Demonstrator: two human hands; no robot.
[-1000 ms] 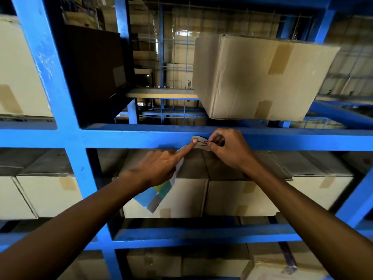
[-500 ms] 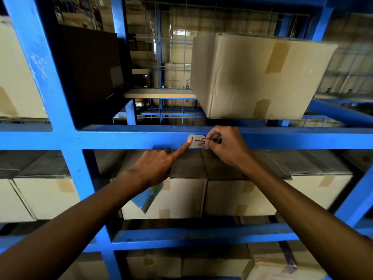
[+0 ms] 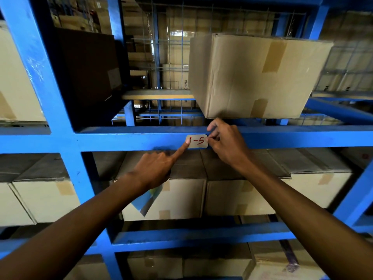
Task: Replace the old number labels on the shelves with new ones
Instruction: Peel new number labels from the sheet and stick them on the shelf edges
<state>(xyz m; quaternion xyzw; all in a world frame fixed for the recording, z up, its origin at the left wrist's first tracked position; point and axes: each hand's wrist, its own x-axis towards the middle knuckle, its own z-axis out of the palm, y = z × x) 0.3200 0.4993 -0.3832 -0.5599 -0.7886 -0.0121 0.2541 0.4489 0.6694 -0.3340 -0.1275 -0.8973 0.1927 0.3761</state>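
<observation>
Several tiers of blue steel racking (image 3: 60, 122) are filling the view, paint scuffed on the upright, stacked with taped cardboard cartons; one big carton (image 3: 252, 77) is sitting on the shelf above the front beam (image 3: 121, 138), its corner overhanging slightly. Both bare forearms are reaching up to that beam. Left hand (image 3: 155, 170) is extending its index finger, tip pressing the left end of the label (image 3: 198, 141), other fingers curled shut over a folded blue-and-yellow sheet (image 3: 147, 201) hanging below the palm, likely the sticker backing. Right hand (image 3: 226, 146) is pinching the label's right edge between thumb and fingertips. Label is lying on the beam's face, a small pale rounded rectangle, paper-smooth, "1-5" handwritten in red, left digit partly under the fingertip. Step in hand looks like sticking the new label down. To do it well: keeping it level with the beam edge, anchoring the left end, then smoothing rightward so no bubble or crease gets trapped; firm pressure on the corners, since painted steel may be dusty.
</observation>
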